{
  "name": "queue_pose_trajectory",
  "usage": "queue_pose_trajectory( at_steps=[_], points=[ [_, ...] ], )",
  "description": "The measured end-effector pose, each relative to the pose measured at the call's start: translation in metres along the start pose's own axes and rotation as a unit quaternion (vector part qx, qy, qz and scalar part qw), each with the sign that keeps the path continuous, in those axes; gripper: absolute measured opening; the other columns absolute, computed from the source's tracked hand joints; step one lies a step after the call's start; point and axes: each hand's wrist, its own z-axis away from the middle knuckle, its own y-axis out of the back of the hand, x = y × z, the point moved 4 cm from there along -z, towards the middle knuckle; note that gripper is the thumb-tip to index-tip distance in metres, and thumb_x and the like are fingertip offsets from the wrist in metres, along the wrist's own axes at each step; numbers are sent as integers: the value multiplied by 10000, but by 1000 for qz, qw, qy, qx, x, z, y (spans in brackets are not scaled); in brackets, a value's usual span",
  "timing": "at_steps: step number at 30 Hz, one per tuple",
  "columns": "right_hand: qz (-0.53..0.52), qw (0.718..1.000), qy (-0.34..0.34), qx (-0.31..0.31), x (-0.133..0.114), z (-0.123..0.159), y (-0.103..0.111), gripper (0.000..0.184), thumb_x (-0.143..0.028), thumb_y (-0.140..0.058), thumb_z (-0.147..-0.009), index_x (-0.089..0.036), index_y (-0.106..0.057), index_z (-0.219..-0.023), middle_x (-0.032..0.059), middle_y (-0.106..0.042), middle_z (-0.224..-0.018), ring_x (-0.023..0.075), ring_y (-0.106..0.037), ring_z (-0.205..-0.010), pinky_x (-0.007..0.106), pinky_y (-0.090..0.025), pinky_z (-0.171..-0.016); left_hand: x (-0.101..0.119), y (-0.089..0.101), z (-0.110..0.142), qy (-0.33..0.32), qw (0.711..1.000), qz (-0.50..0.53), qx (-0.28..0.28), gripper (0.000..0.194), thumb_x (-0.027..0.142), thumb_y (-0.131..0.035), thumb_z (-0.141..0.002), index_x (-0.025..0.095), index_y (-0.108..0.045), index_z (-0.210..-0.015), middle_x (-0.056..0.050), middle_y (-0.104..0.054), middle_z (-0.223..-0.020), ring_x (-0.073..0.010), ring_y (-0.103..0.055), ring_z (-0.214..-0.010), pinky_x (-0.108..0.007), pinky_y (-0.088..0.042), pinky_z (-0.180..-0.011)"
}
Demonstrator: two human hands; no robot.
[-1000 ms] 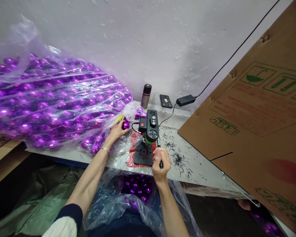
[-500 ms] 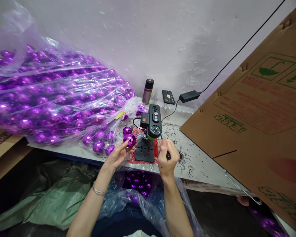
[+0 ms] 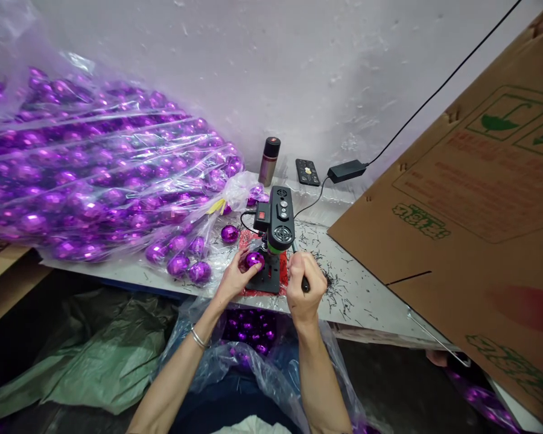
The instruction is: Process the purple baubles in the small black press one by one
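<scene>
Left hand (image 3: 235, 278) pinches purple ball (image 3: 254, 260) on base of mini drill press (image 3: 276, 232); right hand (image 3: 304, 286) fisted round its lever. Ball prob. not yet drilled. Lots left in bag (image 3: 95, 175) on bench (image 3: 366, 301); some done in lap bag (image 3: 248, 337).

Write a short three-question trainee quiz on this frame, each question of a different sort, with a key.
1. True or false: the left hand holds a purple ball on the base of the small bench drill.
2. What does the right hand grip? A) the drill's lever handle B) the flask C) the remote
3. Fill in: the big clear bag of purple balls lies to the ____ of the drill.

Key: 1 true; 2 A; 3 left. The flask and the remote stand untouched by the wall.
</scene>
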Motion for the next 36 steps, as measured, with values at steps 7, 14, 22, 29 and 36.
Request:
queue_pose_trajectory(
  at_steps=[7,14,22,29,36],
  points=[
    [1,1000,9,-1,0,1,1,319,-164,-449,-1018,-218,-487,-706,-24,-505,-656,107,-497,-618,275,-404,-600,17,-9,2,-136,963,-225,-58,547,449,-786,-828,182,-658,-1287,-160,-712,-1276,-355,-650,-1246,-518,-499,-1092],
    [8,1000,10,-8,1,5,1,290,-142,-456,-1008,-216,-522,-735,-17,-547,-683,114,-532,-638,280,-418,-608,26,-14,-2,-171,946,-267,-72,515,392,-796,-814,184,-669,-1269,-146,-720,-1191,-338,-676,-1152,-496,-522,-1050],
    [1,1000,16,-10,2,7,2,280,-111,-467,-992,-211,-525,-737,-16,-550,-686,110,-536,-646,273,-421,-610,5,-9,-12,-42,992,-110,-40,645,440,-831,-772,190,-615,-1326,-144,-719,-1277,-312,-677,-1199,-480,-495,-1092],
    [-2,1000,18,-7,2,6,1,282,-124,-461,-990,-209,-543,-734,-10,-563,-675,118,-540,-629,284,-418,-594,3,4,-21,43,992,45,-110,582,532,-755,-821,161,-655,-1258,-130,-748,-1243,-274,-690,-1182,-422,-524,-1045],
    [2,1000,20,-10,2,6,1,287,-117,-458,-992,-215,-517,-728,-16,-549,-677,113,-532,-630,280,-420,-600,4,-1,-20,-3,995,8,-98,524,480,-778,-800,174,-670,-1211,-88,-769,-1153,-253,-708,-1096,-398,-533,-1016]
  ],
)
